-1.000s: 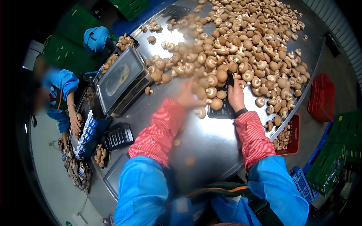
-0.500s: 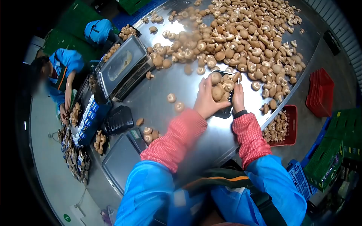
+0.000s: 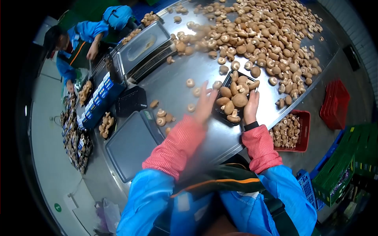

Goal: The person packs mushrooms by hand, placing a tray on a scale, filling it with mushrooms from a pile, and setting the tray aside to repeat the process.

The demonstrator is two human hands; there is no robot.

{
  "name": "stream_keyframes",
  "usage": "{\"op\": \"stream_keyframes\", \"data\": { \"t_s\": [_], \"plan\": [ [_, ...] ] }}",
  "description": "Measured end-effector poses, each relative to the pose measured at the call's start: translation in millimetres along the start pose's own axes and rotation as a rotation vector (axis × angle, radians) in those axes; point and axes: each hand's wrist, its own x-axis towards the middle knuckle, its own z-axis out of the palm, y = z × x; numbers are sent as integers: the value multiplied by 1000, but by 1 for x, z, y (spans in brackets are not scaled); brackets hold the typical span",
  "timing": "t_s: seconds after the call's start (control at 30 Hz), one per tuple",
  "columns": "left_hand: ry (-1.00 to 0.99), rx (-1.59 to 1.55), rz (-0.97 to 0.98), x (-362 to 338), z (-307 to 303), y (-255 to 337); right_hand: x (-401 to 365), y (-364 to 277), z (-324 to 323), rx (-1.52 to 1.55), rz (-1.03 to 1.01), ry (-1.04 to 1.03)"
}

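Note:
A black plastic tray filled with shiitake mushrooms is in front of me on the metal table. My right hand grips the tray along its right side, fingers fairly straight against the wall; the thumb is hard to see. My left hand is just left of the tray, blurred, with fingers spread and nothing held. A loose mushroom shows by its fingertips. Several more loose mushrooms lie left of that hand.
A large mushroom heap covers the table's far side. At left are a scale, a second flat-topped scale, a black container and a blue box. A co-worker handles things there. A red crate of mushrooms stands below the right edge.
My left hand has let go of the tray and moved left, opening. The tray now lies flatter, its mushrooms in full view. My right hand stays at its side. The view has shifted slightly.

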Motion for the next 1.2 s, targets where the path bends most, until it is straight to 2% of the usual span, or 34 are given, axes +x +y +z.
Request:
{"op": "stream_keyframes", "data": {
  "t_s": [0.03,0.07,0.13,0.17,0.2,0.27,0.33,0.37,0.4,0.47,0.6,0.67,0.73,0.8,0.87,0.93,1.0,1.07,1.2],
  "plan": [
    [27,192,110,-2,-3,4,-21,-20,22,37,12,-4],
    [48,274,138,-6,-9,6,-37,-29,38,72,25,-9],
    [98,437,189,-13,-23,8,-43,-10,51,-53,-133,-109],
    [195,458,230,-16,-35,5,-54,0,55,-36,-102,-152],
    [199,434,187,-25,-48,15,-76,-20,75,-18,-72,-194],
    [202,389,95,-51,-82,40,-91,-10,84,-49,32,-373],
    [234,519,76,-75,-122,59,-114,-4,99,-71,184,-527],
    [233,548,161,-84,-145,57,-129,-6,111,-54,269,-598],
    [230,577,244,-93,-168,56,-146,-5,124,-76,308,-584],
    [211,676,219,-114,-211,61,-172,-14,137,-198,493,-738],
    [179,862,246,-154,-284,54,-201,2,156,-306,517,-1039],
    [186,876,159,-170,-307,51,-207,2,162,-462,495,-1177],
    [216,928,168,-179,-324,45,-201,27,153,-620,-96,-1136],
    [235,948,172,-182,-340,36,-182,37,143,-846,-526,-1005],
    [279,948,231,-186,-357,25,-160,40,123,-1131,-671,-846],
    [433,833,269,-199,-362,28,-147,29,110,-1541,-685,-752],
    [583,703,242,-215,-366,27,-138,27,94,-1792,-619,-778],
    [678,655,273,-233,-372,18,-126,41,74,-1833,-470,-847],
    [758,579,253,-277,-374,1,-117,56,63,-1692,-427,-884]
  ]
}}
